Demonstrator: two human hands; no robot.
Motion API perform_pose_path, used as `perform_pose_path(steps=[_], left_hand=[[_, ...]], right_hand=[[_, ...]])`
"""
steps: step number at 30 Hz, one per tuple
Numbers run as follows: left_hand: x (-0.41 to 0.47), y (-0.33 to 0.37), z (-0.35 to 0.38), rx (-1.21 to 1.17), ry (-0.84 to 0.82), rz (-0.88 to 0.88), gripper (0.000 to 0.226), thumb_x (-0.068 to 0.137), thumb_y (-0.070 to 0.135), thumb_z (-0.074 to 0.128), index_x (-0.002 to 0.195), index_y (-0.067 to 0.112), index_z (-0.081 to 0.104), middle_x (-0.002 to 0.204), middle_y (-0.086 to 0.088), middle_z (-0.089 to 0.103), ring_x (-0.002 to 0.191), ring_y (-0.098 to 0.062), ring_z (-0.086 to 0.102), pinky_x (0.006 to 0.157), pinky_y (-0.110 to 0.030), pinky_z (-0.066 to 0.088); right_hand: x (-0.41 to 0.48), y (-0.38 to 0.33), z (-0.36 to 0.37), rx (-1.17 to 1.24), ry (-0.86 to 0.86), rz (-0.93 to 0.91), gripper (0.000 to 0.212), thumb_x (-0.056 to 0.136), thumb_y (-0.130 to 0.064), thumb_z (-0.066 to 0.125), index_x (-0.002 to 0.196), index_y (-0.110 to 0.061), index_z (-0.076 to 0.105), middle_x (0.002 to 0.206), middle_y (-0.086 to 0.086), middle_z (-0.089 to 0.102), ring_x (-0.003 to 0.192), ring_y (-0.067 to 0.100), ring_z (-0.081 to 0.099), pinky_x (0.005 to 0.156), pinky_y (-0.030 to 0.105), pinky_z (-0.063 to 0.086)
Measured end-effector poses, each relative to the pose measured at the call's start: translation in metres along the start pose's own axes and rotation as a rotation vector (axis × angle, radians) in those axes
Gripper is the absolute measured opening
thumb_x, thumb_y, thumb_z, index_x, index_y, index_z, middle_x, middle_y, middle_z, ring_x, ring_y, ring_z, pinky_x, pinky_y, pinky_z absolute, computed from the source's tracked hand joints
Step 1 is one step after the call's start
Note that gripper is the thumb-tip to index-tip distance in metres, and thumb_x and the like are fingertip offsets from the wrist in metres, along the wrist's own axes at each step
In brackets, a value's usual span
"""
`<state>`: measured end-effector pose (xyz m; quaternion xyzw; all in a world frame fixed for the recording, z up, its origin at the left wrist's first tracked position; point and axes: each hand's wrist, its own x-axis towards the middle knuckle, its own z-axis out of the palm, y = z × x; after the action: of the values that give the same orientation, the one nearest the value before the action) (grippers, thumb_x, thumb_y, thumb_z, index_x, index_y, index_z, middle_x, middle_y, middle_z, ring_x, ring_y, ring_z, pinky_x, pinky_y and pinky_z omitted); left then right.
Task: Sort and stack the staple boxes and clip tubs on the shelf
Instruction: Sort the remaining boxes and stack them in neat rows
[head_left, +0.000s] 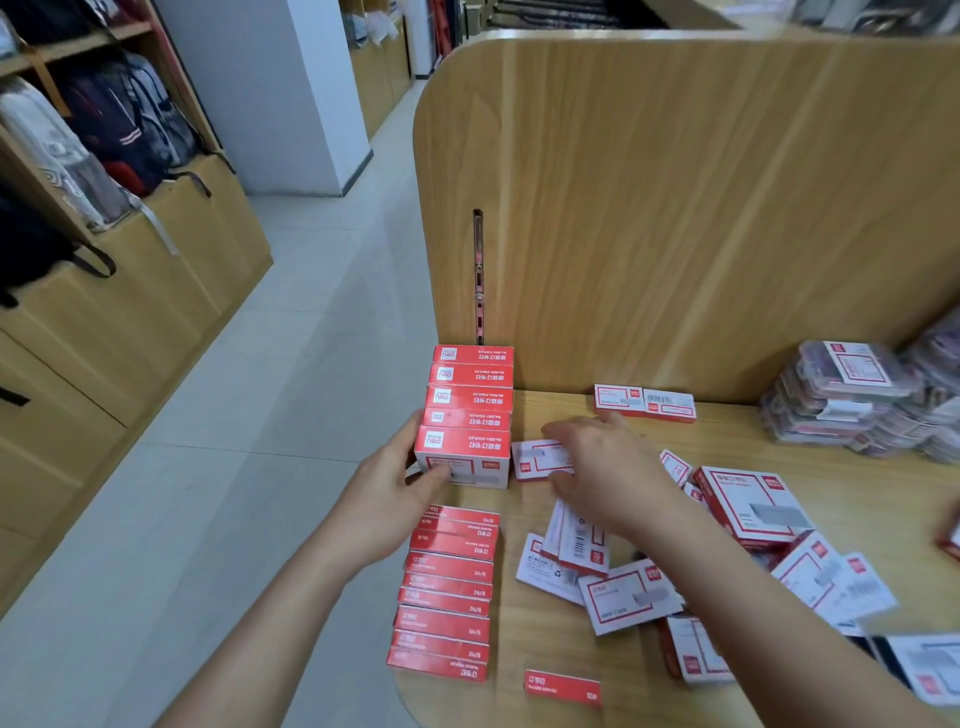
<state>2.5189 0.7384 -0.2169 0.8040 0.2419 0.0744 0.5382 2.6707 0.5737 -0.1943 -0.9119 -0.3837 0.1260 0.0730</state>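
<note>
A row of red staple boxes (470, 397) stands on edge along the left side of the wooden shelf (857, 488). My left hand (395, 483) grips the nearest box of that row (467, 454), thumb on its front face. A second row of thinner red boxes (449, 592) lies closer to me. My right hand (608, 462) reaches with fingers spread over a flat red-and-white staple box (535, 457) just right of the row, touching it. Loose red-and-white boxes (628, 592) lie scattered under my right forearm. Clear clip tubs (852, 395) are stacked at the far right.
An upright wooden panel (701, 208) backs the shelf. Two flat boxes (644, 402) lie by it. One red box (563, 687) sits alone near the front edge. A bigger box (753, 506) rests on the loose pile. A tiled aisle (249, 441) and backpack shelves lie left.
</note>
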Motion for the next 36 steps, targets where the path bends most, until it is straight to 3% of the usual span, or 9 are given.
perform_pose_path(steps=[6,9,11,15,17,20,27,32,36], left_hand=[[0.004,0.015,0.0,-0.202,-0.02,-0.024,0.06,0.08,0.042,0.066,0.134,0.039,0.04,0.117,0.016,0.066,0.106,-0.005,0.064,0.085,-0.029,0.055],[0.013,0.021,0.001,-0.406,0.024,-0.054,0.057,0.08,0.05,0.062,0.131,0.032,0.045,0.12,0.014,0.065,0.107,-0.003,0.064,0.087,-0.022,0.051],[0.025,0.02,0.0,-0.522,0.063,-0.107,0.078,0.078,0.062,0.063,0.141,0.02,0.041,0.128,0.002,0.062,0.112,-0.012,0.063,0.101,-0.034,0.046],[0.043,0.03,0.004,-0.564,0.079,-0.118,0.06,0.088,0.055,0.051,0.135,0.019,0.049,0.115,-0.004,0.069,0.103,-0.021,0.068,0.096,-0.038,0.05],[0.048,0.033,0.007,-0.572,0.097,-0.132,0.047,0.094,0.05,0.047,0.131,0.021,0.053,0.108,-0.004,0.072,0.095,-0.02,0.07,0.085,-0.033,0.054],[0.053,0.034,0.009,-0.581,0.154,-0.166,0.039,0.098,0.044,0.044,0.123,0.019,0.059,0.097,-0.003,0.075,0.084,-0.016,0.072,0.071,-0.026,0.055],[0.053,0.038,0.008,-0.55,0.155,-0.197,0.034,0.099,0.043,0.042,0.108,0.02,0.065,0.087,-0.002,0.075,0.074,-0.014,0.072,0.061,-0.022,0.055],[0.053,0.037,0.004,-0.482,0.131,-0.21,0.047,0.094,0.058,0.039,0.106,0.02,0.065,0.093,-0.007,0.075,0.085,-0.022,0.072,0.086,-0.036,0.054],[0.052,0.041,0.003,-0.465,0.167,-0.222,0.051,0.094,0.059,0.038,0.113,0.018,0.061,0.101,-0.008,0.072,0.089,-0.02,0.07,0.091,-0.035,0.052]], right_hand=[[0.001,-0.009,-0.003,0.027,-0.012,-0.009,0.044,0.084,-0.028,0.056,0.127,-0.021,0.049,0.13,0.001,0.051,0.124,0.025,0.042,0.093,0.038,0.038],[-0.004,-0.021,-0.008,0.774,-0.023,0.047,0.058,0.089,-0.017,0.055,0.144,-0.015,0.035,0.142,-0.002,0.045,0.131,0.014,0.041,0.098,0.023,0.034],[-0.002,-0.035,-0.005,1.35,-0.023,0.192,0.061,0.091,-0.021,0.055,0.147,-0.018,0.031,0.146,-0.007,0.041,0.128,0.006,0.043,0.101,0.022,0.032],[0.016,-0.059,0.009,1.723,0.056,0.312,0.056,0.094,-0.041,0.052,0.143,-0.022,0.035,0.108,-0.017,0.062,0.083,-0.007,0.066,0.078,0.021,0.046],[0.021,-0.067,0.007,1.661,0.117,0.319,0.055,0.097,-0.041,0.047,0.146,-0.019,0.033,0.089,-0.024,0.057,0.063,-0.015,0.062,0.063,0.015,0.046],[0.022,-0.075,0.0,1.548,0.114,0.274,0.047,0.099,-0.041,0.04,0.141,-0.02,0.04,0.092,-0.019,0.059,0.053,-0.018,0.057,0.046,0.004,0.042],[0.027,-0.077,0.0,1.504,0.083,0.271,0.049,0.101,-0.042,0.036,0.145,-0.022,0.033,0.08,-0.026,0.046,0.047,-0.023,0.05,0.042,0.0,0.037],[0.016,-0.057,-0.015,1.386,-0.029,0.21,0.033,0.1,-0.036,0.043,0.127,-0.017,0.051,0.124,-0.004,0.062,0.079,-0.004,0.063,0.059,0.007,0.047],[0.009,-0.004,-0.027,0.681,0.079,0.041,0.038,0.091,-0.02,0.058,0.129,-0.017,0.057,0.122,0.001,0.062,0.12,0.019,0.055,0.098,0.027,0.042]])
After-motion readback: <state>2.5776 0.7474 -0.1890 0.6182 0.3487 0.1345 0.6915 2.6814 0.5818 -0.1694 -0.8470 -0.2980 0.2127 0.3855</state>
